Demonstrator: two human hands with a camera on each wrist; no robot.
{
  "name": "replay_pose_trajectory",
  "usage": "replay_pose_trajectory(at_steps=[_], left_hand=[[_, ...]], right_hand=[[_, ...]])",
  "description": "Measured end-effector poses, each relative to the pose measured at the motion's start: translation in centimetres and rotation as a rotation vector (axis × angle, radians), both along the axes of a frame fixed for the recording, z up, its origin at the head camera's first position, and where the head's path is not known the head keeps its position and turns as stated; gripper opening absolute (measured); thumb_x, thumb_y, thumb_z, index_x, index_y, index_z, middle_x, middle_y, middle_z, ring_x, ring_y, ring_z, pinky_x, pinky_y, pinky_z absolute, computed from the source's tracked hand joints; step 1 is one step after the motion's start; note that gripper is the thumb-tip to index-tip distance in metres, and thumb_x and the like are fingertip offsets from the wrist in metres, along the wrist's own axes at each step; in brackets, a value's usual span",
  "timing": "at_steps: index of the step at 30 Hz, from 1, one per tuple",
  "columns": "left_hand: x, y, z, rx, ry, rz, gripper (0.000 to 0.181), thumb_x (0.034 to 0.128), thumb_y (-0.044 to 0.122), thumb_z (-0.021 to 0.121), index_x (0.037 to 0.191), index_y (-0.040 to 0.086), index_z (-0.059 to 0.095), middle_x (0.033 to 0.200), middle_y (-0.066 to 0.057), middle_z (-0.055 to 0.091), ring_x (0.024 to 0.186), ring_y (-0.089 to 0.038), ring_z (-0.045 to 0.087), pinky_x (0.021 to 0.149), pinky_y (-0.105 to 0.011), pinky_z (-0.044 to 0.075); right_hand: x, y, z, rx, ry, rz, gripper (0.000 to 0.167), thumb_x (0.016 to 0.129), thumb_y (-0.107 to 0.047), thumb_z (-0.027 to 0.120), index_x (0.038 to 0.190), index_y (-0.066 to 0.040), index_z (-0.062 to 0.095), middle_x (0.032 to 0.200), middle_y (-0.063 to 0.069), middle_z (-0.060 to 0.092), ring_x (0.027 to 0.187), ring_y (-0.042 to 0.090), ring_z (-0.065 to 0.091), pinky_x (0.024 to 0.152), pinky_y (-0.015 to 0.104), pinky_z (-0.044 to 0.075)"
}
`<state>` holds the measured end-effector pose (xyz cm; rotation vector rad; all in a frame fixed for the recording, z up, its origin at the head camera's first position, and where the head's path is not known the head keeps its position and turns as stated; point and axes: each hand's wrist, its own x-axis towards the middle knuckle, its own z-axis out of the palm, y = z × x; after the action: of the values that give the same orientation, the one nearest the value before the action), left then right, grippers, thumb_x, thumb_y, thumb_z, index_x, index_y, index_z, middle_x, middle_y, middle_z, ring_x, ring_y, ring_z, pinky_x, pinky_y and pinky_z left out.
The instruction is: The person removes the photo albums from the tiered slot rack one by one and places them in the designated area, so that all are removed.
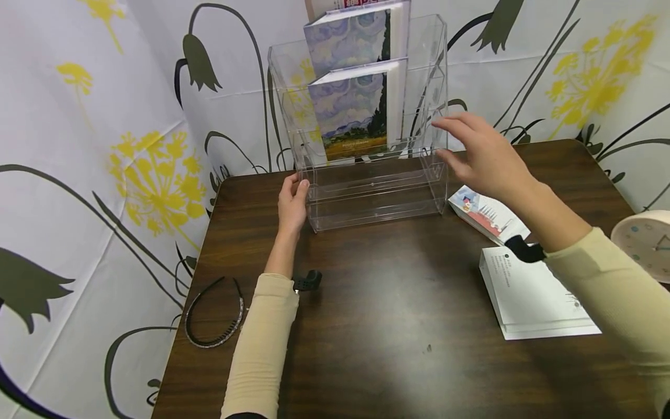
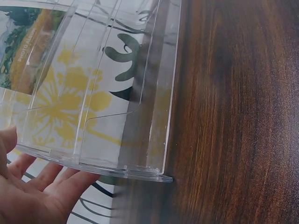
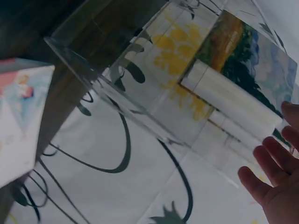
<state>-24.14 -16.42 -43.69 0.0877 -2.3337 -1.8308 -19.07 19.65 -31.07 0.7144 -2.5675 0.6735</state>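
A clear acrylic tiered rack [image 1: 377, 218] stands upright at the table's back edge. In its upper tiers sit photo albums with painted landscape covers, a front album [image 1: 350, 113] and another album [image 1: 348, 41] behind it. My left hand [image 1: 292, 203] grips the rack's left side panel low down; in the left wrist view the hand [image 2: 42, 191] has its thumb on one side and fingers on the other. Beside the rack's upper right side, my right hand [image 1: 478, 154] is raised with thumb and fingers spread apart, holding nothing. The right wrist view shows that hand [image 3: 280, 182] near the albums.
Right of the rack lie a card-like booklet [image 1: 489, 215] with a coloured picture and a white box-like item [image 1: 534, 294]. A round clock [image 1: 646, 241] stands at the right edge. On the left lies a dark headband [image 1: 214, 343]. Behind hangs a floral curtain [image 1: 152, 174].
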Motion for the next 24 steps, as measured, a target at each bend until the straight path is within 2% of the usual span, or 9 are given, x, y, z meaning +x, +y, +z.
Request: replay_pose_trajectory(at_steps=[4, 10, 17, 24], left_hand=[[0.1, 0.0, -0.1, -0.003, -0.006, 0.003, 0.04, 0.1032, 0.027, 0.052, 0.137, 0.006, 0.051, 0.128, -0.017, 0.06, 0.113, -0.032, 0.056, 0.09, -0.044, 0.045], [0.0, 0.0, 0.0, 0.009, 0.016, -0.006, 0.041, 0.1035, 0.024, 0.051, 0.138, 0.002, 0.049, 0.129, -0.022, 0.058, 0.115, -0.036, 0.055, 0.094, -0.045, 0.043], [0.1, 0.0, 0.2, -0.008, 0.015, 0.003, 0.039, 0.1035, 0.024, 0.051, 0.137, 0.004, 0.05, 0.128, -0.021, 0.059, 0.116, -0.032, 0.055, 0.098, -0.044, 0.041], [0.0, 0.1, 0.1, -0.007, 0.002, -0.002, 0.041, 0.1035, 0.026, 0.051, 0.138, 0.003, 0.049, 0.129, -0.018, 0.059, 0.116, -0.032, 0.055, 0.098, -0.043, 0.042]], right_hand=[[-2.8, -2.0, 1.6, 0.072, 0.023, 0.082, 0.054, 0.095, -0.014, 0.066, 0.144, -0.005, 0.047, 0.142, 0.016, 0.048, 0.132, 0.034, 0.041, 0.11, 0.047, 0.032], [-5.5, -4.1, 3.8, 0.171, 0.084, 0.146, 0.059, 0.096, -0.015, 0.063, 0.149, -0.004, 0.039, 0.15, 0.017, 0.039, 0.139, 0.033, 0.033, 0.116, 0.042, 0.022], [-7.4, -5.9, 5.8, 0.287, 0.162, 0.178, 0.064, 0.098, -0.018, 0.061, 0.152, -0.003, 0.03, 0.156, 0.018, 0.028, 0.144, 0.035, 0.024, 0.118, 0.044, 0.014], [-8.7, -6.5, 6.5, 0.359, 0.127, 0.157, 0.066, 0.099, -0.02, 0.059, 0.152, 0.001, 0.026, 0.153, 0.023, 0.031, 0.142, 0.039, 0.026, 0.118, 0.045, 0.013]])
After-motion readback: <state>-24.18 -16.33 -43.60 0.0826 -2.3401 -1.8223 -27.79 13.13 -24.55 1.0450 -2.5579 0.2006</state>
